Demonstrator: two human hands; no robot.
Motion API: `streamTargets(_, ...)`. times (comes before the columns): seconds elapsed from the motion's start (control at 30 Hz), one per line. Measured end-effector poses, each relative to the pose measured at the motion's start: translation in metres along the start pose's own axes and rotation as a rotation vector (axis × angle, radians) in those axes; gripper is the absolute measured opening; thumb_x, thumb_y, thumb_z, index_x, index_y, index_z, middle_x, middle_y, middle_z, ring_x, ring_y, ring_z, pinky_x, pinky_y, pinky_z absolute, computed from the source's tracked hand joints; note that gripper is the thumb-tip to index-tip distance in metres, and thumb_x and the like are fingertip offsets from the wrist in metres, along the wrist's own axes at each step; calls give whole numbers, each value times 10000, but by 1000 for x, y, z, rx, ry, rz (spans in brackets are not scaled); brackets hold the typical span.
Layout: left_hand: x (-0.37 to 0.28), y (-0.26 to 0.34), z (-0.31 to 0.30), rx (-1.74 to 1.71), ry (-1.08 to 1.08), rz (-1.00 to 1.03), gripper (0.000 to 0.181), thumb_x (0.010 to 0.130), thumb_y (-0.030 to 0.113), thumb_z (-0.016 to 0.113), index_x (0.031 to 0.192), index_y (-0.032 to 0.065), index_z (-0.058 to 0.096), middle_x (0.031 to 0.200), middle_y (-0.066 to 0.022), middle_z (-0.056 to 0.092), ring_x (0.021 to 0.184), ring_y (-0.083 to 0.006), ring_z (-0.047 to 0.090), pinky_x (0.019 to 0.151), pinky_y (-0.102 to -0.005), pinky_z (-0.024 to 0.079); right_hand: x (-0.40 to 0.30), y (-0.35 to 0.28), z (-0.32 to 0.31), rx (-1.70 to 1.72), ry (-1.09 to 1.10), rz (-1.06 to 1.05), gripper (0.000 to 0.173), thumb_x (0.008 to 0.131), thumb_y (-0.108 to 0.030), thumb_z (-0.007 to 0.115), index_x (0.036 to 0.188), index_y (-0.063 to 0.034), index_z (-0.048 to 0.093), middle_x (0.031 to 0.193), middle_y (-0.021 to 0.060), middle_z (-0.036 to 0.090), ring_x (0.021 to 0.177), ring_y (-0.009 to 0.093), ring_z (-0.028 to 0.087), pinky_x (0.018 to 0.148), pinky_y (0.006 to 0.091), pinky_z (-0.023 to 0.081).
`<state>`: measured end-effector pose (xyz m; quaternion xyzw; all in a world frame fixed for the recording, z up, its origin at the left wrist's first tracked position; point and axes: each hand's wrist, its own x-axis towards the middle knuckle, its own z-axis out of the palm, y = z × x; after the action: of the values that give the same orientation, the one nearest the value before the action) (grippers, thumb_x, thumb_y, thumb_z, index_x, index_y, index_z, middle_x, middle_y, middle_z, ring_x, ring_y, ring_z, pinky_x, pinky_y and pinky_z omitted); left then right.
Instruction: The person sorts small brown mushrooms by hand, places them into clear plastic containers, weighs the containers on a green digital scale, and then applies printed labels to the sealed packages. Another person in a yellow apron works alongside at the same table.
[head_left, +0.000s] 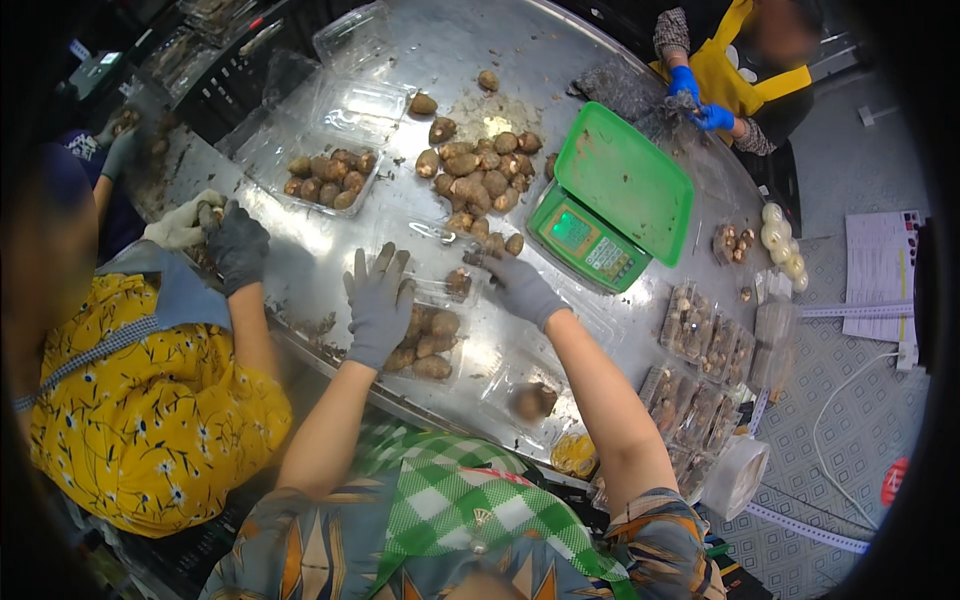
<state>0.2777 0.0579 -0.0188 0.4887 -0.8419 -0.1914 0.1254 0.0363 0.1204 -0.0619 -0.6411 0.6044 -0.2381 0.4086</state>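
My left hand (379, 309), in a grey glove, has its fingers spread over the edge of a transparent plastic box of taro corms (433, 343). My right hand (521, 291), gloved alike, reaches left with its fingertips by the near end of a loose pile of taro corms (484, 172). Between my hands, a dark corm (458, 283) lies in a transparent plastic container (420, 259). Whether the right fingers grip the plastic cannot be made out. Nearer my body sits another transparent container (499, 386) with a blurred brown corm (532, 401).
Right of the pile stands a green weighing scale (611, 199). An open taro box (330, 180) is at left; packed boxes (694, 330) and yellow rubber bands (574, 454) are at right. A co-worker in yellow floral clothing (165, 420) works close at left, another across the metal table (540, 45).
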Motion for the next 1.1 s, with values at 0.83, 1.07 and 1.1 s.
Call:
streamTargets(0.83, -27, 3, -12, -313, -4, 210, 246, 746, 215, 620, 957, 88, 617, 972, -97, 584, 1000, -303, 501, 853, -398, 399, 21, -54, -1, -569, 219, 114, 479, 725, -397, 657, 1053, -86, 499, 956, 165, 564, 760, 324, 607, 626, 414, 496)
streamTargets(1.07, -36, 23, -1, -209, -33, 348, 388, 689, 147, 677, 1047, 59, 559, 1030, -77, 542, 999, -250, 497, 840, -351, 408, -19, -75, -12, -302, 275, 189, 498, 809, -256, 592, 1229, -40, 433, 908, 156, 613, 751, 293, 621, 677, 351, 494)
streamTargets(1.1, -39, 24, -2, -322, -27, 282, 396, 692, 116, 684, 1059, 46, 551, 1037, -76, 548, 998, -240, 510, 842, -347, 418, -28, -81, -10, -84, 231, 180, 444, 805, -196, 577, 1207, -46, 462, 880, 127, 613, 765, 254, 620, 690, 335, 490)
